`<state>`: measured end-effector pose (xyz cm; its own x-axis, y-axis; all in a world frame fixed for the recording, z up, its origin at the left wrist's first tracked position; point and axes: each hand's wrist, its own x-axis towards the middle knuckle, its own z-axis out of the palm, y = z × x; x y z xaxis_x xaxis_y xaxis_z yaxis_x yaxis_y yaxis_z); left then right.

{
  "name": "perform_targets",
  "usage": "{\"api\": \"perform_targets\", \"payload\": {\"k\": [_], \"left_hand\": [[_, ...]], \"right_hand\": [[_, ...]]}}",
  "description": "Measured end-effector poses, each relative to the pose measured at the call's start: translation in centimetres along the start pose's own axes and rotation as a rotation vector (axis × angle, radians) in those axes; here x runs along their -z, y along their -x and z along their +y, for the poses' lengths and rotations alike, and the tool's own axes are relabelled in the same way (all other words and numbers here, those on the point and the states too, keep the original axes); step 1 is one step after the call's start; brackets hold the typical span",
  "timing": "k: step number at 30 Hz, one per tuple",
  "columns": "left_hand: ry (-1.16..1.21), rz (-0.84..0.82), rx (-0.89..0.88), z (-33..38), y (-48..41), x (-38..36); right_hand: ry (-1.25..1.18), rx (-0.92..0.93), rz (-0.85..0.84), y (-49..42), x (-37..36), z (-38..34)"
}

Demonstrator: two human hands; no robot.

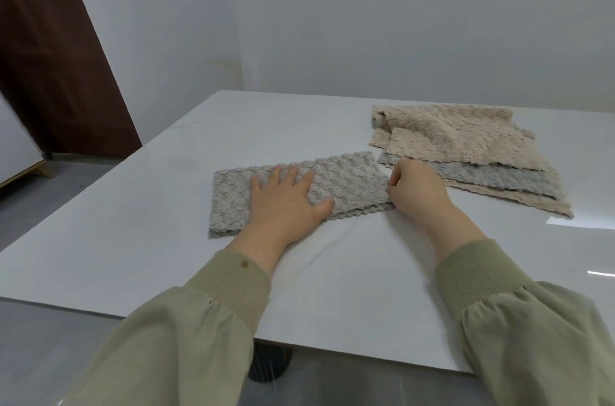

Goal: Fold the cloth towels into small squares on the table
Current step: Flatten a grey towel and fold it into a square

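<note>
On the white counter [133,239] the grey towel [349,186] lies as a long folded strip; our left hand [286,202] presses it flat, fingers [293,177] straight and spread; our right hand [416,189] pinches its right end; we judge it soft, light, limp, best taken by the corners; more towels [466,146] lie heaped just to the right.

Desk [332,272]: white, smooth, glossy, throwing reflections. Grey towel [349,187] and beige towel pile [466,136]: nubbly, matt textured cloth with scalloped edges. Sleeves [213,322]: matt olive knit, ribbed cuffs.
</note>
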<state>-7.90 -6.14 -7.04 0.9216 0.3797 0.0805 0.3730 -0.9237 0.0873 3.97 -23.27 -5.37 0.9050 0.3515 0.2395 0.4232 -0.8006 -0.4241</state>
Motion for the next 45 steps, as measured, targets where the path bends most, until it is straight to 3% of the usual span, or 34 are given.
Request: {"api": "perform_targets", "payload": {"k": [6, 11, 15, 16, 18, 20, 21, 24, 27, 29, 32, 40, 42, 45], "left_hand": [[0.001, -0.025, 0.003, -0.3, 0.1, 0.2], [0.005, -0.054, 0.002, -0.4, 0.1, 0.3], [0.058, -0.012, 0.012, -0.3, -0.1, 0.2], [0.082, 0.006, 0.015, -0.4, -0.2, 0.1], [0.096, 0.037, 0.009, -0.9, -0.3, 0.2], [0.092, 0.07, -0.003, -1.7, -0.4, 0.5], [0.115, 0.102, 0.003, -2.3, -0.6, 0.8], [0.18, 0.226, 0.083, -3.9, -1.2, 1.3], [0.086, 0.12, 0.135, -3.8, -1.5, 1.2], [0.041, 0.0, 0.136, -3.3, -1.6, 0.7], [0.058, -0.048, 0.178, -3.8, -1.5, 0.3], [0.097, -0.115, 0.378, -8.6, 0.3, 0.6], [0.082, -0.068, 0.427, -9.2, 0.7, 1.0], [0.052, 0.246, 0.344, -8.4, 0.8, 1.9]], "right_hand": [[-0.028, 0.034, 0.009, 0.2, 1.0, -0.2], [0.17, -0.013, -0.05, 0.3, 0.7, 0.1], [0.072, 0.27, 0.342, 1.0, -0.3, -2.2], [0.04, 0.374, 0.329, 1.0, -0.9, -3.0], [0.145, 0.428, 0.028, 1.2, -2.3, -4.0], [0.29, 0.281, -0.233, 0.8, -2.9, -3.7], [0.313, 0.223, -0.255, 0.5, -2.9, -3.4], [0.248, 0.197, -0.097, 0.2, -2.4, -3.4], [0.101, 0.312, -0.004, 0.1, -3.0, -5.6], [0.076, 0.36, -0.097, 0.0, -4.0, -7.5], [0.157, 0.34, -0.291, -0.2, -5.5, -8.7], [0.254, 0.132, -0.309, -2.0, -4.4, -5.2], [0.254, 0.104, -0.276, -2.2, -4.5, -4.6], [0.265, 0.111, -0.213, -2.1, -5.0, -4.7]]}}
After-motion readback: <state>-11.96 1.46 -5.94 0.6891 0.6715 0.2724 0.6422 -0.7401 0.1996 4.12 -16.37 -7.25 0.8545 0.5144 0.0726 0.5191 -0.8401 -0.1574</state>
